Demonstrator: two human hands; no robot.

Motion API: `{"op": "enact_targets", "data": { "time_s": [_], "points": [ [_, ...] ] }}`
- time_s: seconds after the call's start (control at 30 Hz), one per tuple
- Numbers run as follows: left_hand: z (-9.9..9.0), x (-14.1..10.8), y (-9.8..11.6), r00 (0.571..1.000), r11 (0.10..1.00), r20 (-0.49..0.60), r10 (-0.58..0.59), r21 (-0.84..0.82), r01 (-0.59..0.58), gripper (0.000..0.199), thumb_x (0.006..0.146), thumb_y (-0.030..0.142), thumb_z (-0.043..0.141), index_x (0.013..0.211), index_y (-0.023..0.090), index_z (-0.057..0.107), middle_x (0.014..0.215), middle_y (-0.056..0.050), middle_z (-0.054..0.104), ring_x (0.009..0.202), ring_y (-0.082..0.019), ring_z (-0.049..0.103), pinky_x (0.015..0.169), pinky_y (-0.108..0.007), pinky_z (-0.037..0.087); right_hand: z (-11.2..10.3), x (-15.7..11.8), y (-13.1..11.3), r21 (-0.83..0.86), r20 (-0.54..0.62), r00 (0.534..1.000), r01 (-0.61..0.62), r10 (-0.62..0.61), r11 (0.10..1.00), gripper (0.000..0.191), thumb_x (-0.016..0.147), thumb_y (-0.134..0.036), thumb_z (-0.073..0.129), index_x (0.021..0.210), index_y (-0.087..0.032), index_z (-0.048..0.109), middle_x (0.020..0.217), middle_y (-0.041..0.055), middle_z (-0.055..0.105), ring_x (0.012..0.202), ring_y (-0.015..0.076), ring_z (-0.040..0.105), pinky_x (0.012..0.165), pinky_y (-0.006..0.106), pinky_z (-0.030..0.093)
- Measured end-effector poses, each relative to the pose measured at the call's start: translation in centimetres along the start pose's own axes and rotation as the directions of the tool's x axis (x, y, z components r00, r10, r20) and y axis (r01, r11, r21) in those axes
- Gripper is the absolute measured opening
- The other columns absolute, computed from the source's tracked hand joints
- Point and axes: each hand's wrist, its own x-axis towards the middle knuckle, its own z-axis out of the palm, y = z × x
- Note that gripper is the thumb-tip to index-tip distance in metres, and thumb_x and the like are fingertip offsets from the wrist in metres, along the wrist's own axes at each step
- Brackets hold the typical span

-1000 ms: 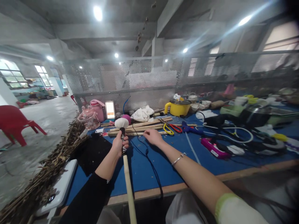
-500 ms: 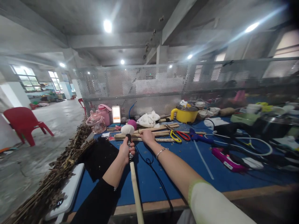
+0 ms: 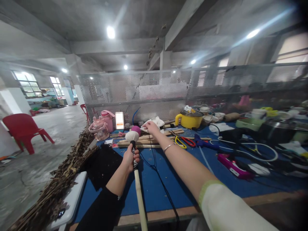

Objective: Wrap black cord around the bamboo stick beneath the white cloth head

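Note:
My left hand (image 3: 130,158) is wrapped round a pale wooden stick (image 3: 139,195) just below its white rounded head (image 3: 132,136). Black and white cord winds round the stick at the grip. My right hand (image 3: 151,127) is pinched and raised over the wooden sticks, in front of a white crumpled cloth or bag (image 3: 157,122). A thin black cord (image 3: 166,189) runs from near the grip across the blue table, and a strand rises toward my right fingers. A purple ball (image 3: 136,129) sits behind the white head.
Yellow-handled scissors (image 3: 180,143) and red-handled scissors (image 3: 188,142) lie right of the sticks. Beyond stands a yellow pot (image 3: 190,120). A magenta device (image 3: 234,166) and cables are at right. Dried stalks (image 3: 64,173), a white power bank (image 3: 72,199) and black cloth (image 3: 104,163) are at left.
My right hand has lifted up and away from the sticks toward the white cloth, and a strand of black cord now rises with it. My left hand still grips the stick.

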Motion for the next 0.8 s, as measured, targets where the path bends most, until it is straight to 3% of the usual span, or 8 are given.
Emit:
{"op": "enact_targets", "data": {
  "time_s": [0.2,0.33,0.53,0.67,0.73,0.8],
  "points": [
    [-0.1,0.2,-0.1,1.0,1.0,-0.004,-0.012,0.0,0.012,0.029,0.088,0.04,0.036,0.072,0.016,0.04,0.048,0.009,0.03,0.029,-0.001,0.023,0.031,-0.012,0.013,-3.7,0.6,-7.6,0.283,0.027,0.992,0.107,-0.12,0.953,0.011,0.088,-0.019,0.036,0.077,-0.019,0.04,0.09,0.0034,0.065,0.069,0.0072,0.059,0.058,0.019,0.041],
    [-0.1,0.1,-0.1,1.0,1.0,-0.006,-0.014,0.004,0.014,0.029,0.088,0.041,0.036,0.072,0.017,0.04,0.048,0.009,0.03,0.029,-0.001,0.023,0.031,-0.012,0.013,-5.9,-0.9,-11.9,0.503,0.073,0.963,0.188,-0.258,0.843,0.012,0.086,-0.022,0.042,0.075,-0.02,0.039,0.088,0.0024,0.064,0.065,0.0079,0.058,0.057,0.02,0.042],
    [0.2,-0.3,-0.1,1.0,0.999,-0.009,-0.02,0.027,0.021,0.028,0.088,0.039,0.037,0.071,0.017,0.04,0.048,0.009,0.028,0.029,-0.001,0.021,0.031,-0.013,0.014,-9.6,-4.2,-16.5,0.556,0.021,0.909,0.336,-0.417,0.76,0.01,0.086,-0.023,0.045,0.078,-0.021,0.04,0.074,-0.0015,0.059,0.057,0.0081,0.054,0.055,0.022,0.042],
    [0.3,-0.4,-0.1,1.0,0.999,-0.003,-0.016,0.046,0.016,0.029,0.088,0.039,0.036,0.071,0.017,0.04,0.048,0.009,0.028,0.029,-0.001,0.021,0.031,-0.013,0.013,-11.1,-7.8,-15.0,0.443,-0.022,0.941,0.311,-0.337,0.841,0.01,0.082,-0.019,0.049,0.079,-0.021,0.04,0.055,-0.0075,0.047,0.039,0.0055,0.039,0.044,0.019,0.035],
    [0.3,-0.3,-0.1,1.0,0.998,0.005,-0.013,0.058,0.012,0.028,0.088,0.039,0.037,0.071,0.017,0.04,0.048,0.009,0.028,0.029,-0.001,0.021,0.031,-0.013,0.014,-11.2,-10.3,-12.4,0.293,0.074,0.97,0.199,-0.23,0.935,0.011,0.078,-0.018,0.052,0.082,-0.021,0.042,0.051,-0.0083,0.045,0.036,0.0059,0.035,0.04,0.019,0.03],
    [0.2,-0.3,0.0,1.0,0.997,0.013,-0.01,0.071,0.009,0.028,0.088,0.039,0.038,0.071,0.017,0.041,0.047,0.009,0.028,0.029,-0.001,0.021,0.031,-0.013,0.013,-11.2,-13.1,-9.2,0.048,0.237,0.965,0.105,-0.114,0.993,0.017,0.075,-0.019,0.055,0.089,-0.02,0.045,0.05,-0.008,0.045,0.037,0.0075,0.037,0.039,0.02,0.029]
  ]
}}
